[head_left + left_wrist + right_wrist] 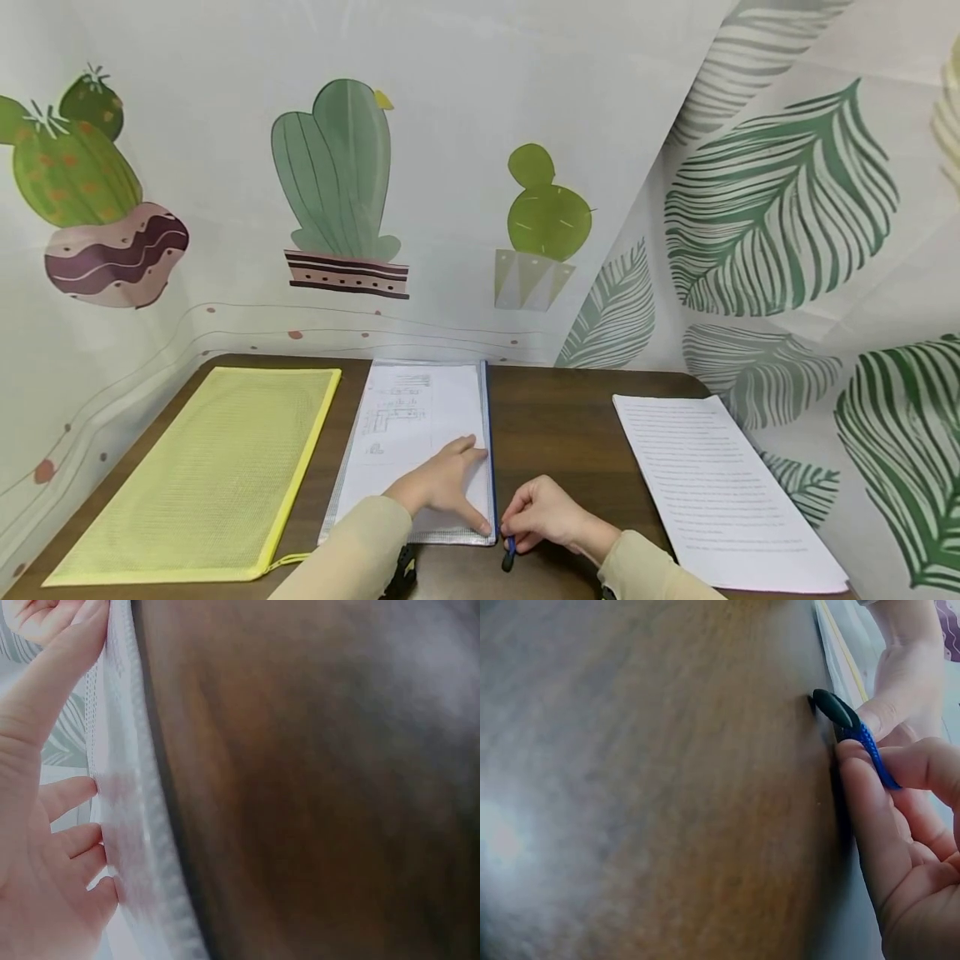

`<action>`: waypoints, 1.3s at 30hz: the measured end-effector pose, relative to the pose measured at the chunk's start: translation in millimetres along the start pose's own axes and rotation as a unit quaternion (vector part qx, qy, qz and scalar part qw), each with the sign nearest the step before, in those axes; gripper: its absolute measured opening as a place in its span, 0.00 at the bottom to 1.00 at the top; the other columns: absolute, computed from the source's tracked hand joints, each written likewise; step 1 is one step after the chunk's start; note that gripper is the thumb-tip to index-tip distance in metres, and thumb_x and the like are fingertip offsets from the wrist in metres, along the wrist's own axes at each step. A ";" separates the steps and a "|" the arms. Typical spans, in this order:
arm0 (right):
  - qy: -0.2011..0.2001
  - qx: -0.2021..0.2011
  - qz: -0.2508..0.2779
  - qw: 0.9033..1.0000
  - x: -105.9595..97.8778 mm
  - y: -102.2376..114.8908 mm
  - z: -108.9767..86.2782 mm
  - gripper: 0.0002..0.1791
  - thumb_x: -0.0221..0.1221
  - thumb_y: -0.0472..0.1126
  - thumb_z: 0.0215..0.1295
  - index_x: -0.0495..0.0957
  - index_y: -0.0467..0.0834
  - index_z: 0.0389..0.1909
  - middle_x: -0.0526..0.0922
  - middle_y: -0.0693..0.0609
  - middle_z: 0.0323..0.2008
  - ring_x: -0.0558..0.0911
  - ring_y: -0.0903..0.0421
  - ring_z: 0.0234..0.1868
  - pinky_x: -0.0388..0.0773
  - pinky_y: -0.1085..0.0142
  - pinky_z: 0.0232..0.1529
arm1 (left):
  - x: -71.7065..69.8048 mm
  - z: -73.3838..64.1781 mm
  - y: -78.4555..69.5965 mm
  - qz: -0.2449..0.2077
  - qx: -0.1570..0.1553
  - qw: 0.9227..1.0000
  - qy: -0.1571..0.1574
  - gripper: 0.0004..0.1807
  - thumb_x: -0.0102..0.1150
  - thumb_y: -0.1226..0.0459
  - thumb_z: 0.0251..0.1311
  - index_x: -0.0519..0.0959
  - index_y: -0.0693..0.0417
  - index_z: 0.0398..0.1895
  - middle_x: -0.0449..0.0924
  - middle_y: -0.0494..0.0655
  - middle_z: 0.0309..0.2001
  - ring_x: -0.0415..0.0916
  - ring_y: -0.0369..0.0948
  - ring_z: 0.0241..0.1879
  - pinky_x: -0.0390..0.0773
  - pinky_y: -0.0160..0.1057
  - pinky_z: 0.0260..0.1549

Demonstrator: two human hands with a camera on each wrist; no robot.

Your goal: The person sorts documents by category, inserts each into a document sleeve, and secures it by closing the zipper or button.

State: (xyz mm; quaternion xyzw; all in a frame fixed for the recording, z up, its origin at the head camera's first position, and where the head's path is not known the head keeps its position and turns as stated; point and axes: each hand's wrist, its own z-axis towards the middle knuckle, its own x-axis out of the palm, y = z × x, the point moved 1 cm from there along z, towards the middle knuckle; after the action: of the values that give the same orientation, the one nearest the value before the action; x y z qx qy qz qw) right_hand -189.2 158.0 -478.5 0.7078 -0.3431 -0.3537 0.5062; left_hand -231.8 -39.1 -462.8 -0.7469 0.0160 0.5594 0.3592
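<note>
A clear mesh zip pouch (408, 492) with a blue zip along its right edge lies flat on the table, a white sheet with printed diagrams showing through it. My left hand (447, 482) rests on its lower right part with fingers spread, the thumb near the bottom corner. In the left wrist view those fingers (71, 851) touch the pouch's plastic. Just off that corner, my right hand (546, 518) pinches the blue cord zip pull (874, 754) between thumb and fingers. Its black end (835, 708) sticks out from the grip.
On the left lies a yellow mesh zip pouch (202, 475) with a yellow cord pull (287, 562). A stack of printed paper (727, 492) sits at the right, partly over the table edge. Brown table surface (562, 433) shows between. A patterned curtain (450, 167) hangs behind.
</note>
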 end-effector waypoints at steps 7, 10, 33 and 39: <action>-0.005 -0.013 -0.031 0.999 -0.1 4.1 0.5 0.06 0.61 0.27 0.47 0.78 0.24 0.25 0.83 0.37 0.21 0.81 0.61 0.18 0.80 0.68 0.20 | -0.3 -0.4 2.5 -0.004 0.004 1.000 0.003 0.63 0.77 0.39 0.24 0.62 0.56 0.68 0.50 0.59 0.73 0.49 0.53 0.72 0.58 0.52 0.68; -0.008 -0.017 -0.027 0.999 -0.3 2.8 1.1 0.07 0.61 0.27 0.47 0.78 0.24 0.25 0.84 0.37 0.21 0.81 0.61 0.18 0.81 0.68 0.20 | -0.3 -0.6 2.9 -0.005 0.004 1.000 0.004 0.63 0.77 0.39 0.24 0.62 0.55 0.69 0.50 0.58 0.73 0.49 0.53 0.72 0.57 0.52 0.68; -0.039 -0.043 -0.028 0.998 1.3 -2.3 5.0 0.07 0.61 0.28 0.47 0.79 0.24 0.24 0.83 0.42 0.20 0.80 0.60 0.16 0.81 0.64 0.20 | 2.4 -0.6 0.6 0.008 -0.009 1.000 0.006 0.64 0.77 0.38 0.22 0.62 0.53 0.69 0.51 0.56 0.73 0.49 0.52 0.72 0.58 0.52 0.67; -0.044 -0.047 -0.031 0.997 1.0 -2.1 6.7 0.07 0.61 0.27 0.47 0.78 0.24 0.23 0.83 0.43 0.20 0.80 0.60 0.17 0.81 0.64 0.21 | 2.5 -0.3 0.4 0.008 -0.013 1.000 0.005 0.64 0.77 0.39 0.22 0.62 0.51 0.69 0.51 0.56 0.73 0.49 0.52 0.72 0.58 0.52 0.68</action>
State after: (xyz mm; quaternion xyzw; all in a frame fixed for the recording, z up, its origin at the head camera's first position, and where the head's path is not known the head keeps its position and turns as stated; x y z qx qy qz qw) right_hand -194.2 154.5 -482.3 0.6771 -0.3262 -0.4155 0.5124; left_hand -230.8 -38.6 -465.0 -0.7542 0.0167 0.5585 0.3450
